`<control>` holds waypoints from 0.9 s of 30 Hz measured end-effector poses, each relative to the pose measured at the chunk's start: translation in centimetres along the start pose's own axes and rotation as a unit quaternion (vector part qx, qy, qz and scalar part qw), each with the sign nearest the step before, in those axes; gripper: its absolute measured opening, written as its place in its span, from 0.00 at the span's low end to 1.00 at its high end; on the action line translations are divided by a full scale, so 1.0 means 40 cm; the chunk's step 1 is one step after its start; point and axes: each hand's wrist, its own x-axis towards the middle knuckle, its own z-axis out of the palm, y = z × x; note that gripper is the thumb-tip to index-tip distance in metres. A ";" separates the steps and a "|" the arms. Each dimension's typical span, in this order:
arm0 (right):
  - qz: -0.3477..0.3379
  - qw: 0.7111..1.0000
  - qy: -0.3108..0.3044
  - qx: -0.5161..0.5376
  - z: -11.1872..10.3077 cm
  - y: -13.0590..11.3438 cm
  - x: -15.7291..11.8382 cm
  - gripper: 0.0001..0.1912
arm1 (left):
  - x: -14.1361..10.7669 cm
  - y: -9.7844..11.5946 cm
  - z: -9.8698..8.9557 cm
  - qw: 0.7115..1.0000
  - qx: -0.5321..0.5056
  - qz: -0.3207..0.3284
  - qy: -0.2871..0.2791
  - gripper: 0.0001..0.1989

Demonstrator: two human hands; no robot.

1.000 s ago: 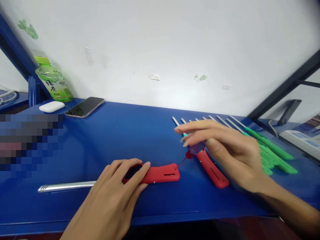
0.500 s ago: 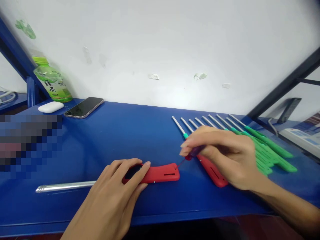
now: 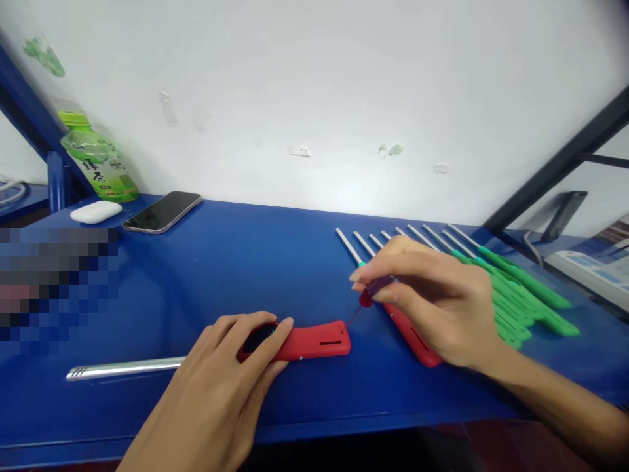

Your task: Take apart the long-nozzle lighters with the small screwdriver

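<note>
My left hand (image 3: 216, 367) is curled tight over the red lighter (image 3: 302, 343), holding it down on the blue table (image 3: 255, 262). The lighter lies flat near the front edge, about midway along. Its shiny metal tube (image 3: 128, 368) points to the left end of the table.

My right hand (image 3: 437, 295) pinches the purple handle of a small screwdriver (image 3: 381, 286) with the thumb and fingertips. Its thin tip leans down to the little hole at the right end of the red handle. I think I am working on a screw there. I cannot tell if the tip is in or just touching. The next move seems to need a firm left hand, and a tip set well in the hole before any twist.

Another red lighter (image 3: 405, 331) lies close, partly under my right hand, so my knuckles could bump it. Past it, toward the right end, is a bunch of green lighters (image 3: 511, 301). By the back left corner are a phone (image 3: 164, 211), a white case (image 3: 96, 212) and a green bottle (image 3: 101, 164). Those are out of my way.
</note>
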 end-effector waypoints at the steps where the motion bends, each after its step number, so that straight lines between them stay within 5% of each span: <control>1: -0.009 1.000 0.011 -0.008 0.004 0.003 -0.002 0.11 | -0.002 0.000 0.000 1.000 0.002 0.002 -0.002 0.26; 4: -0.006 0.999 0.018 -0.032 0.002 0.000 -0.004 0.07 | -0.006 -0.001 0.001 1.000 0.003 0.005 -0.001 0.26; 10: 0.027 0.995 -0.099 0.006 -0.025 -0.020 0.005 0.23 | -0.009 0.000 -0.002 1.000 -0.002 -0.002 0.009 0.25; 16: -0.015 1.000 -0.005 0.001 0.006 -0.008 0.009 0.13 | -0.002 0.001 -0.002 1.000 -0.010 -0.007 0.006 0.25; 20: -0.017 1.000 -0.006 0.006 0.019 -0.009 0.008 0.10 | -0.001 0.000 0.004 1.000 -0.010 -0.013 0.014 0.24; 25: -0.012 0.999 -0.045 -0.022 -0.021 -0.015 0.026 0.12 | -0.001 0.003 -0.007 0.999 -0.014 -0.020 0.024 0.24; 27: -0.005 0.998 -0.017 -0.059 -0.051 -0.019 0.034 0.15 | 0.001 0.008 -0.017 0.999 -0.010 -0.026 0.017 0.22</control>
